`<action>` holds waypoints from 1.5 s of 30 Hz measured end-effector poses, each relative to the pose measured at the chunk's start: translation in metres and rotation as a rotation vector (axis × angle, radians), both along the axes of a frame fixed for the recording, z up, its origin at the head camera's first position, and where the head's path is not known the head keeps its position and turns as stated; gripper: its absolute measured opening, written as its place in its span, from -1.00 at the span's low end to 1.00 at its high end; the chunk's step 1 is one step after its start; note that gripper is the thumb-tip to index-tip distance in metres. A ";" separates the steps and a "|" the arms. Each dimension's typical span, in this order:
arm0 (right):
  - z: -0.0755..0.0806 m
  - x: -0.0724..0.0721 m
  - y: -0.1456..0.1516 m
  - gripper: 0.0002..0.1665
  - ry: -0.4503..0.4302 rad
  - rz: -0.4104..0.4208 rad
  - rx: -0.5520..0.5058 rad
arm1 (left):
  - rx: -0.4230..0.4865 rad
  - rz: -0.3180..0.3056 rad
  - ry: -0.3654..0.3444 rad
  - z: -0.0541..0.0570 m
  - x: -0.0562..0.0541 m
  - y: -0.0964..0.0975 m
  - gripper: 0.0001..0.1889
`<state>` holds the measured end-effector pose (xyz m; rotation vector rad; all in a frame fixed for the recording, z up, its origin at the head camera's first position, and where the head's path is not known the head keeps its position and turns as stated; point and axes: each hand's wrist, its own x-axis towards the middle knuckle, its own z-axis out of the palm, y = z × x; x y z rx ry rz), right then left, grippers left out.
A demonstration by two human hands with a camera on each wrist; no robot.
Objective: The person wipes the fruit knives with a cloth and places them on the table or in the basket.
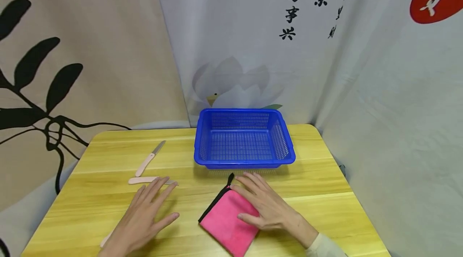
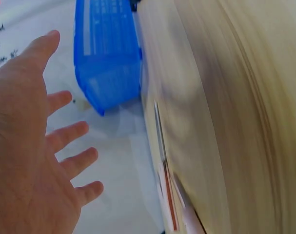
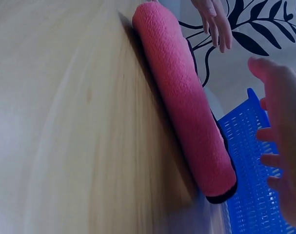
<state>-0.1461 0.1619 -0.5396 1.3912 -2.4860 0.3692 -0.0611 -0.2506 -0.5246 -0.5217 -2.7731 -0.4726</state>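
My left hand (image 1: 142,215) hovers over the left part of the table, fingers spread and holding nothing. A knife (image 1: 142,180) with a pale pink handle lies by its fingertips, the blade partly covered in the head view. Beyond it lies a similar knife (image 1: 149,160), blade pointing away. Another pale handle end (image 1: 105,240) shows beside the left wrist, mostly hidden. My right hand (image 1: 265,202) is over a folded pink cloth (image 1: 228,225) with black edging and a black loop. The right wrist view shows its straight fingers apart from the thick folded cloth (image 3: 182,97).
A blue mesh plastic basket (image 1: 246,164) stands at the back of the wooden table (image 1: 318,184), beyond the cloth. Printed fabric curtains (image 1: 235,28) hang right behind the table, and another stretch of fabric (image 1: 398,108) runs along its right side.
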 end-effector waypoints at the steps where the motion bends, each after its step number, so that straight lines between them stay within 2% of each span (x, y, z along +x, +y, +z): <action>1: 0.000 0.000 -0.001 -0.05 0.000 0.001 -0.001 | 0.010 0.010 -0.008 0.000 0.001 -0.003 -0.15; 6: 0.001 0.002 -0.004 -0.04 0.004 0.005 -0.001 | 0.030 0.062 -0.027 0.001 0.007 -0.020 -0.15; 10: 0.001 0.005 -0.008 -0.04 0.005 0.015 0.000 | 0.028 0.092 0.008 0.001 0.010 -0.035 -0.09; 13: 0.001 0.006 -0.010 -0.05 0.007 0.026 -0.010 | 0.035 0.121 0.008 0.000 0.014 -0.046 -0.09; 18: 0.001 0.009 -0.014 -0.08 0.005 0.035 -0.016 | 0.035 0.196 -0.045 -0.006 0.021 -0.063 -0.13; 23: 0.002 0.011 -0.018 -0.10 -0.002 0.044 -0.002 | -0.010 0.255 -0.039 -0.015 0.025 -0.075 -0.14; 26: 0.002 0.012 -0.020 -0.10 0.000 0.047 0.004 | -0.017 0.283 -0.076 -0.017 0.029 -0.080 -0.13; 34: 0.002 0.016 -0.023 -0.08 0.002 0.056 0.022 | -0.049 0.331 -0.241 -0.019 0.035 -0.087 -0.10; 38: 0.002 0.018 -0.025 -0.09 -0.006 0.061 0.028 | -0.074 0.345 -0.283 -0.023 0.034 -0.090 -0.18; 45: 0.004 0.019 -0.028 -0.08 -0.060 0.052 0.056 | -0.058 0.360 -0.216 -0.026 0.034 -0.088 -0.49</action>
